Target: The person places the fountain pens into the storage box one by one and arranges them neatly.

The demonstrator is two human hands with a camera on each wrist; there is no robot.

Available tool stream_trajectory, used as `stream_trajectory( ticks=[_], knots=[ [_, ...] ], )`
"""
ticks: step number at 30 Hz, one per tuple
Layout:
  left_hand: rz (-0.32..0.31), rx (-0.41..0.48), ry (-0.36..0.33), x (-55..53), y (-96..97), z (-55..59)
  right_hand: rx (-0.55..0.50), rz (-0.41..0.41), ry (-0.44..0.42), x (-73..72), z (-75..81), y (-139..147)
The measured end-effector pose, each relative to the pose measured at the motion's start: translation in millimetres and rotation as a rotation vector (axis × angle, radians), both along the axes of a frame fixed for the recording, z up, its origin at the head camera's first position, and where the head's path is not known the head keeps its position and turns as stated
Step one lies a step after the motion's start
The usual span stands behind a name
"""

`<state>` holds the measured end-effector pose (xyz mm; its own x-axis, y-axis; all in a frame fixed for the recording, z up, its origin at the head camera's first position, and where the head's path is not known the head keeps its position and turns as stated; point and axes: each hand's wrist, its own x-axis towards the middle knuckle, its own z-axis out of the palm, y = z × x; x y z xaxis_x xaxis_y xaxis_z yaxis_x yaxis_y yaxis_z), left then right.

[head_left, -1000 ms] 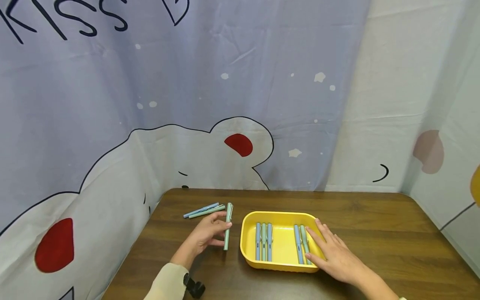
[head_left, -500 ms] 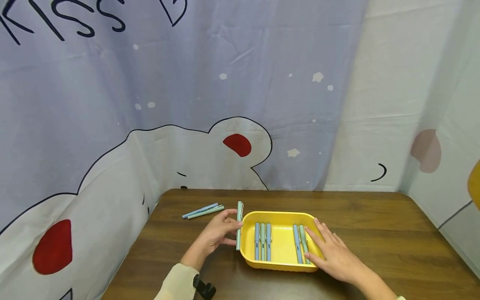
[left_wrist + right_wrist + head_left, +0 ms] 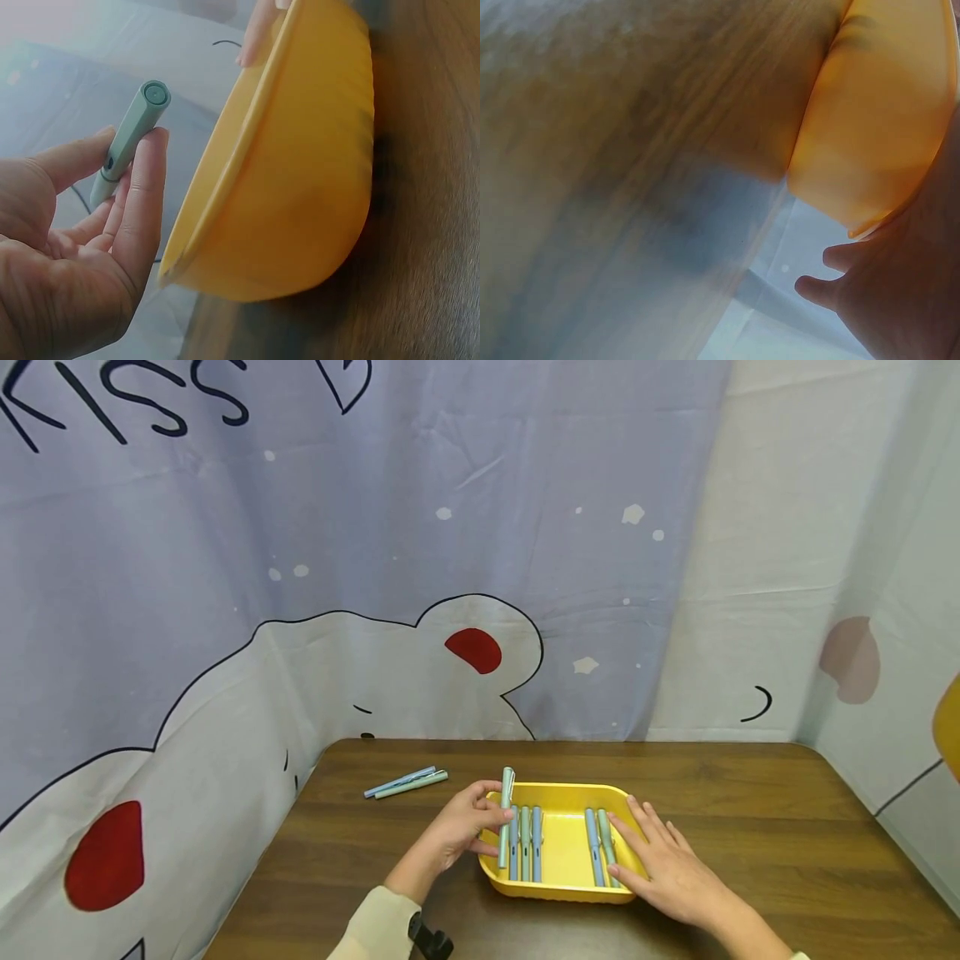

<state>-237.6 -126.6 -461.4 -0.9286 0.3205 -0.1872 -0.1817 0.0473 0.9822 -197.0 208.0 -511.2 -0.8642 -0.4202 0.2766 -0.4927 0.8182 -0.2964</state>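
My left hand (image 3: 467, 820) pinches a light green pen (image 3: 133, 135) between thumb and fingers. The pen stands nearly lengthwise over the left rim of the yellow tray (image 3: 573, 893), clip end away from me. Just right of it inside the tray lie a blue pen (image 3: 513, 845), a green pen (image 3: 526, 845) and another blue pen (image 3: 537, 845), side by side. At the tray's right end are a blue pen (image 3: 594, 847) and a green pen (image 3: 607, 847). My right hand (image 3: 671, 868) lies over the tray's right rim with its fingers extended, thumb near that green pen.
On the brown wooden table (image 3: 735, 793), left of the tray, lie a blue pen (image 3: 399, 782) and a green pen (image 3: 412, 784) close together. A printed curtain (image 3: 375, 527) hangs behind the table. A dark strap device (image 3: 430, 937) sits on my left wrist.
My left hand has carried the green pen rightward, from beside the tray to over its left end. The right hand stays at the right rim.
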Motion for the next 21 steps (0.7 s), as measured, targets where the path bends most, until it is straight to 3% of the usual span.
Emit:
stream_trajectory(
  ticks=[9, 21],
  knots=[
    [-0.023, 0.005, -0.001, 0.7, 16.9, -3.9, 0.001, 0.000, -0.001, -0.4, -0.2, 0.2],
    [-0.033, -0.041, 0.017, 4.6, 35.0, -0.5, -0.007, 0.003, -0.005, -0.4, 0.1, -0.1]
  ],
)
